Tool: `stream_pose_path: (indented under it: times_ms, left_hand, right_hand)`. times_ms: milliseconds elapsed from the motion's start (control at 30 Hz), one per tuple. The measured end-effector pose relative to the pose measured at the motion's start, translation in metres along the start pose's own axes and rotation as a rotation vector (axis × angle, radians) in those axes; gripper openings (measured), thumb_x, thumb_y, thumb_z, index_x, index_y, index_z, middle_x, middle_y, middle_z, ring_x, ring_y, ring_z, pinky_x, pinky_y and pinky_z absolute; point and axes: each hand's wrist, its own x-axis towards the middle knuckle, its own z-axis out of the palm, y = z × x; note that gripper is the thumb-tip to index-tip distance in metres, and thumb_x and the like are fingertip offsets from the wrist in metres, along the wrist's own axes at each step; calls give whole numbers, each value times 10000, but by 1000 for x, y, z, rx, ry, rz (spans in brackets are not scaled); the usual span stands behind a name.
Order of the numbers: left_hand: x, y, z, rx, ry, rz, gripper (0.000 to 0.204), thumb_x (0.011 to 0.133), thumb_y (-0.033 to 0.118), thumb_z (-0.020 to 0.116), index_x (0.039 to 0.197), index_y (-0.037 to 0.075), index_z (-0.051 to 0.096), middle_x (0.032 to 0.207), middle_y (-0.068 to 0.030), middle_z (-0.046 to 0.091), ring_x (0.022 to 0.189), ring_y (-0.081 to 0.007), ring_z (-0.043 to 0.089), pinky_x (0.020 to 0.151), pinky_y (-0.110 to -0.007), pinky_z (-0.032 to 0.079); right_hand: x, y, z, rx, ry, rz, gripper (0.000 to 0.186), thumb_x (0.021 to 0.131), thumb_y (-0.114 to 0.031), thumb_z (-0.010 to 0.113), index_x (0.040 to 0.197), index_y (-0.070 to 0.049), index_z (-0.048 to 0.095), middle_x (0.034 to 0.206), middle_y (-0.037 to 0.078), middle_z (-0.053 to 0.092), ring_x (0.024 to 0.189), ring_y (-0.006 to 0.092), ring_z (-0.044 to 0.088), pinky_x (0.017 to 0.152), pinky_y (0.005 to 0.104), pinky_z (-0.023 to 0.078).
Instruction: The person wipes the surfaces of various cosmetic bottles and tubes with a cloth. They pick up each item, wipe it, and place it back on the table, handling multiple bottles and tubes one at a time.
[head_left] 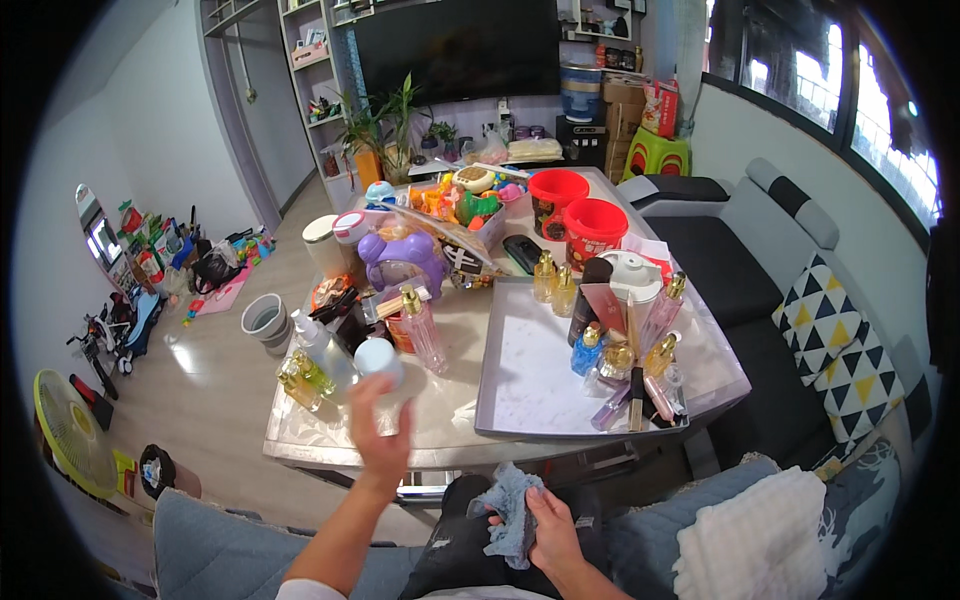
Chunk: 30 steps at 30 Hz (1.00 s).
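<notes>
The right hand (552, 528) gripped a blue-grey cloth (508, 512) at the near side, off the table (446, 402). The left hand (383, 442), fingers parted and empty, was raised near a white jar (378, 360) at left; whether they touched was unclear.

Right hand (552, 525) gripping crumpled grey-blue cloth (512, 512) over lap. Left hand (383, 435), fingers parted, at round pale-lidded jar (377, 360) on counter (430, 420); contact unclear. Shallow tray (530, 375) to right, blue bottle (587, 352) among small bottles at its right side. Red buckets (595, 228) behind tray. Dark screen (455, 50) beyond.
</notes>
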Motion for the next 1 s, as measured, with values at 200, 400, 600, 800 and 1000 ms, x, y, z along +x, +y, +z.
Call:
stream_pose_path:
  times_ms: [200,400,600,800,1000]
  left_hand:
    - [54,25,158,-467,-262,-184,550,742,-77,577,1261,25,424,1118,-169,538,964,-292,562,816,-348,470]
    - [78,-19,263,-116,-232,-38,672,710,-61,604,1324,34,347,1191,-198,523,1034,-356,534,882,-411,436]
    - [88,-32,289,-143,-504,-317,690,704,61,676,1329,119,388,1100,-172,589,1000,-316,571,858,-395,453]
    - [82,-51,293,-218,-480,-308,561,715,86,696,1232,58,482,930,-143,647,885,-271,632,768,-366,492]
    - [72,-45,268,-467,-324,-457,504,767,87,673,1212,-12,458,966,-97,639,858,-198,630,740,-306,499]
  right_hand:
    - [-7,-9,-12,17,34,-27,363,966,-256,430,1134,59,493,987,192,623,775,245,634,697,354,539]
    - [-7,-6,-34,59,90,-33,289,923,-125,491,1168,25,526,1025,78,620,887,156,603,778,269,488]
    - [7,8,-53,-22,149,-84,273,935,-142,478,1134,28,558,1040,82,624,938,170,597,819,281,478]
    - [2,-2,-43,-4,184,-86,269,937,-140,476,1135,21,562,1041,80,625,950,163,592,837,271,467]
    - [3,2,-42,46,158,-52,265,927,-137,497,1133,13,567,997,68,631,827,181,620,705,282,512]
